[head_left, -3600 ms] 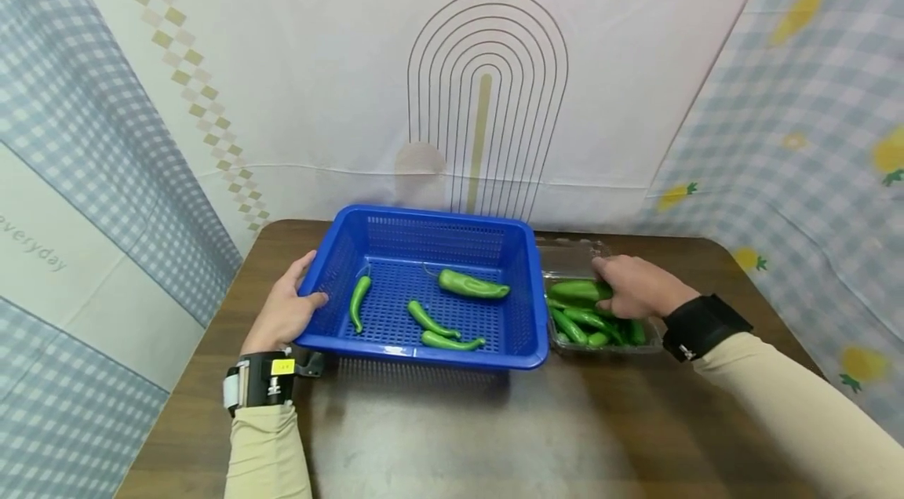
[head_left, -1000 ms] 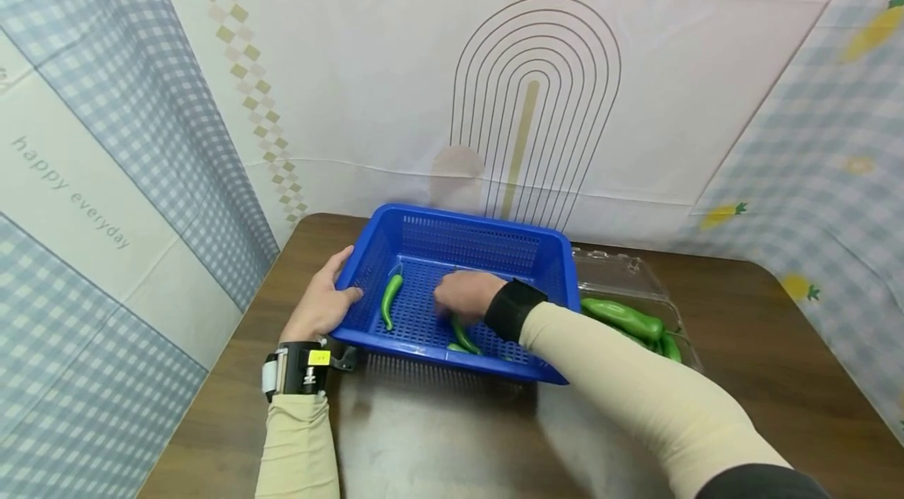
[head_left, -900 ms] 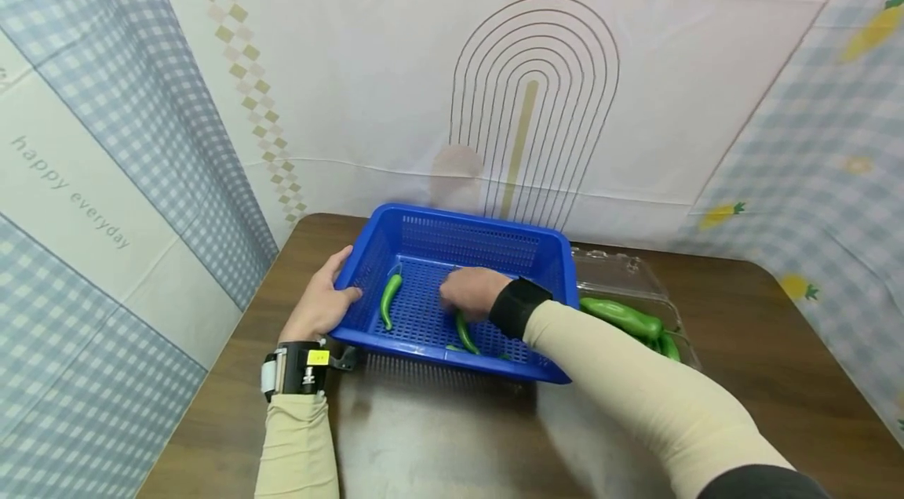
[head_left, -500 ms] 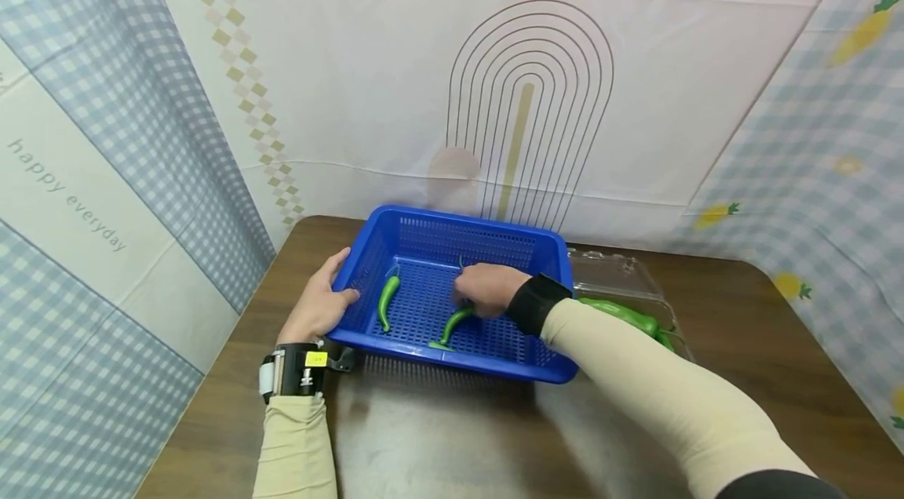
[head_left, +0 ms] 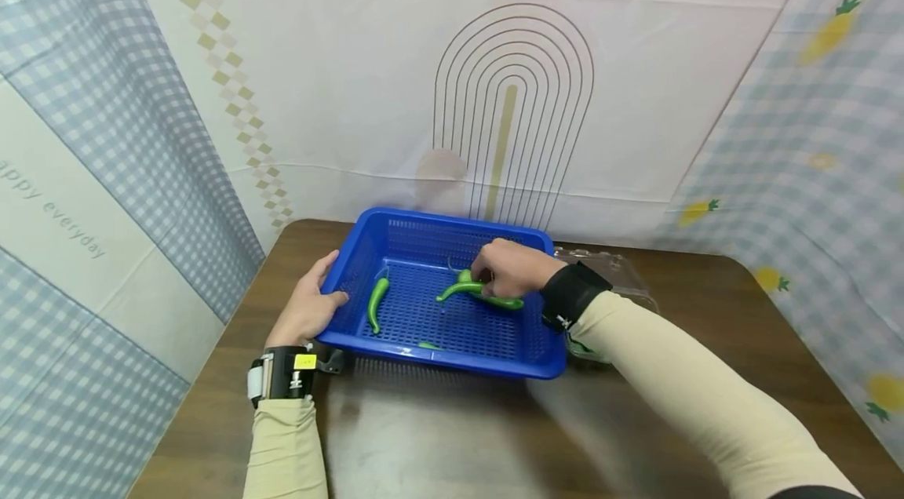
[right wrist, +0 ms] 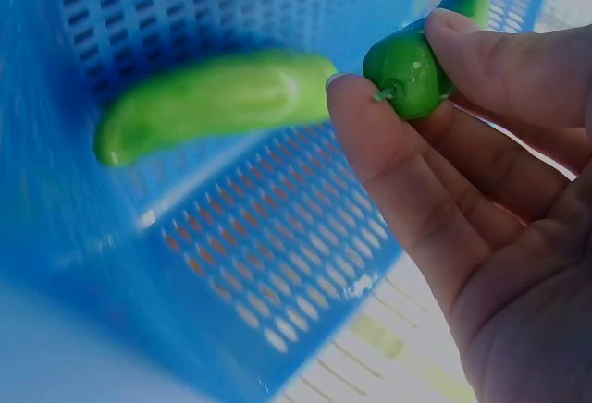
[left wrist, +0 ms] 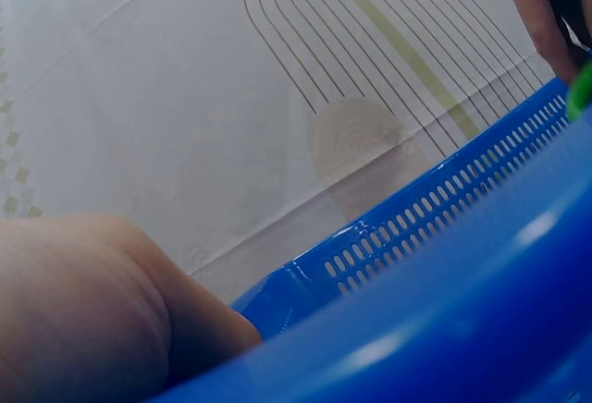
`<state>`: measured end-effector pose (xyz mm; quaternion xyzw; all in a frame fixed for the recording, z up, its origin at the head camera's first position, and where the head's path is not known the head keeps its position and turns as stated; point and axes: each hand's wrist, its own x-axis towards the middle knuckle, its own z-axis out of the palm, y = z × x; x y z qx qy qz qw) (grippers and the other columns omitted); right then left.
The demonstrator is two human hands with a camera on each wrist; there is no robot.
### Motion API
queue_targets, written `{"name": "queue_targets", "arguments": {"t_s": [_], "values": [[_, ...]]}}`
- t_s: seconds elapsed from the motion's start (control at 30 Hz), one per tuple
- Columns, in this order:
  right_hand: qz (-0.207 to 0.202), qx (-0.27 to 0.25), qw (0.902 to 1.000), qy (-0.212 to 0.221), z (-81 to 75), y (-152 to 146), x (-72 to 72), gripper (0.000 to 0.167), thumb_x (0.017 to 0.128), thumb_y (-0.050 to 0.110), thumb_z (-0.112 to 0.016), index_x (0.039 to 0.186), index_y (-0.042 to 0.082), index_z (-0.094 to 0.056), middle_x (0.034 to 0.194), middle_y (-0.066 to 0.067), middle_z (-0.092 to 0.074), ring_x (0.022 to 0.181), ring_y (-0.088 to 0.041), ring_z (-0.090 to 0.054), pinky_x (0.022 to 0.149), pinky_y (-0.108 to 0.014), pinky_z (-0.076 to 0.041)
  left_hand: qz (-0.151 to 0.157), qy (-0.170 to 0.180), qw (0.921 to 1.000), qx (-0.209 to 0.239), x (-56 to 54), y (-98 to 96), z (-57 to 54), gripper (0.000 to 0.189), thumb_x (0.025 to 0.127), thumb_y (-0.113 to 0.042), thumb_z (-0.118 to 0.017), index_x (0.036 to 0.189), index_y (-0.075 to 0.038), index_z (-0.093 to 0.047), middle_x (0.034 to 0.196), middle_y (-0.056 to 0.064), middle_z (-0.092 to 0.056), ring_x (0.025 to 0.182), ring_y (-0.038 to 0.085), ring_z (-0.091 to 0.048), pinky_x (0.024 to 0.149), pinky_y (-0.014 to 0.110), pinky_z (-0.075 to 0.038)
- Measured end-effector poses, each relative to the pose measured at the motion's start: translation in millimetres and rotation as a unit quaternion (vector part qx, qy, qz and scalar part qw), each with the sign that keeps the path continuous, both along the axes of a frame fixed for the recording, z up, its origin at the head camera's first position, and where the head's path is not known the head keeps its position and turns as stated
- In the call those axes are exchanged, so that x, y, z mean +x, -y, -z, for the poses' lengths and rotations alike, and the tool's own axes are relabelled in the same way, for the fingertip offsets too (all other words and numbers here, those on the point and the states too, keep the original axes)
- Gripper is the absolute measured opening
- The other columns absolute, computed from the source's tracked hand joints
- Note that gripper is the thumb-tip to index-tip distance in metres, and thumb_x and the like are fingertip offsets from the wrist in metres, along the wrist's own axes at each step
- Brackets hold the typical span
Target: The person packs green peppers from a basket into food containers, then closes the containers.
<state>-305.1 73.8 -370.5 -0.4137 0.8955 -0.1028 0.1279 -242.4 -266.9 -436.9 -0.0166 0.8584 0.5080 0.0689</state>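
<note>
My left hand [head_left: 304, 311] grips the left rim of a blue perforated plastic basket [head_left: 431, 355], thumb over the edge. Inside the basket, my right hand [head_left: 514, 267] pinches a small curved green chili pepper [head_left: 455, 289] between thumb and fingers. In the right wrist view this chili pepper [right wrist: 407, 75] is held near its stem end. A larger pale green pepper [right wrist: 217, 103] lies below the hand on the basket floor. Another slim chili [head_left: 377, 304] lies at the left, and part of one more [head_left: 428, 345] shows by the front wall.
Right of the basket stands a clear plastic box [head_left: 614, 270] with its lid folded back; my right arm covers most of it. Both sit on a brown wooden table [head_left: 438, 436]. A patterned cloth [head_left: 339, 91] hangs behind.
My right hand left the plastic box, reached into the basket and picked a small chili up from its floor. Over the last half second it moved right with the chili. The left hand keeps its grip.
</note>
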Motion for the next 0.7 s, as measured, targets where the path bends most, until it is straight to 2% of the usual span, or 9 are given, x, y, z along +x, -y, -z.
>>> {"name": "queue_targets", "arguments": {"t_s": [0.07,0.17,0.3,0.37,0.5,0.57,0.63,0.7], "values": [[0.004,-0.003,1.0,-0.005,-9.4,-5,0.2,0.017,0.087,0.001,-0.073,0.074,0.011,-0.068,0.066,0.008,-0.047,0.061,-0.008,-0.038,0.059,-0.024,-0.032,0.002,-0.001,1.0,-0.002,-0.6,0.9,0.3,0.079,0.1,-0.005,-0.052,0.169,-0.015,-0.013,0.167,0.027,-0.033,0.143,0.046,-0.045,0.113,0.062,-0.04],[0.02,-0.006,0.9997,-0.014,-26.5,-13,1.5,0.021,0.088,0.002,-0.073,0.072,0.013,-0.065,0.063,0.006,-0.045,0.059,-0.009,-0.037,0.059,-0.026,-0.031,0.005,0.001,0.9999,-0.009,-1.9,2.5,0.2,0.079,0.101,-0.006,-0.052,0.169,-0.015,-0.013,0.166,0.028,-0.034,0.142,0.046,-0.047,0.112,0.062,-0.041],[0.039,-0.015,0.9986,-0.033,-44.9,-27,3.9,0.013,0.088,0.004,-0.075,0.079,0.012,-0.073,0.064,0.005,-0.055,0.059,-0.01,-0.044,0.059,-0.027,-0.037,0.008,0.002,0.9999,-0.011,-3.8,4.1,-1.8,0.079,0.101,-0.008,-0.052,0.169,-0.016,-0.012,0.166,0.028,-0.034,0.141,0.046,-0.048,0.112,0.061,-0.041],[0.046,-0.022,0.998,-0.037,-49.6,-36,5.8,0.012,0.089,0.004,-0.074,0.08,0.012,-0.075,0.063,0.004,-0.053,0.058,-0.01,-0.043,0.059,-0.027,-0.036,0.007,0.001,0.9999,-0.009,-4.7,5.0,-3.1,0.079,0.101,-0.008,-0.052,0.169,-0.016,-0.012,0.166,0.028,-0.034,0.14,0.046,-0.048,0.111,0.061,-0.042],[0.062,-0.03,0.9971,-0.033,-48.5,-56,11.0,0.016,0.091,0.004,-0.072,0.077,0.011,-0.072,0.059,0.004,-0.043,0.054,-0.009,-0.034,0.059,-0.027,-0.031,0.007,0.003,0.9999,-0.008,-5.7,7.2,-3.9,0.08,0.101,-0.006,-0.052,0.169,-0.015,-0.011,0.166,0.03,-0.032,0.141,0.048,-0.047,0.112,0.063,-0.041],[0.074,-0.031,0.9962,-0.034,-44.6,-67,12.9,0.011,0.091,0.005,-0.072,0.081,0.008,-0.075,0.059,0.005,-0.043,0.054,-0.008,-0.034,0.061,-0.026,-0.034,0.006,0.005,0.9999,-0.01,-5.0,8.9,-4.3,0.08,0.101,-0.006,-0.051,0.169,-0.015,-0.011,0.166,0.03,-0.031,0.142,0.049,-0.045,0.112,0.064,-0.04],[0.088,-0.034,0.995,-0.032,-41.6,-78,15.2,0.008,0.091,0.003,-0.071,0.091,0.004,-0.079,0.058,0.006,-0.043,0.053,-0.007,-0.035,0.063,-0.027,-0.038,0.005,0.008,0.9999,-0.012,-4.7,9.8,-4.2,0.08,0.101,-0.006,-0.051,0.169,-0.015,-0.01,0.166,0.03,-0.031,0.144,0.049,-0.044,0.113,0.065,-0.04],[0.107,-0.04,0.9932,-0.026,-40.8,-89,18.8,0.018,0.09,0.002,-0.069,0.105,0.002,-0.08,0.057,0.007,-0.043,0.053,-0.007,-0.035,0.068,-0.029,-0.042,0.005,0.008,0.9999,-0.014,-4.8,11.1,-4.2,0.08,0.101,-0.007,-0.051,0.169,-0.015,-0.009,0.166,0.031,-0.031,0.143,0.05,-0.044,0.112,0.065,-0.04]]}}
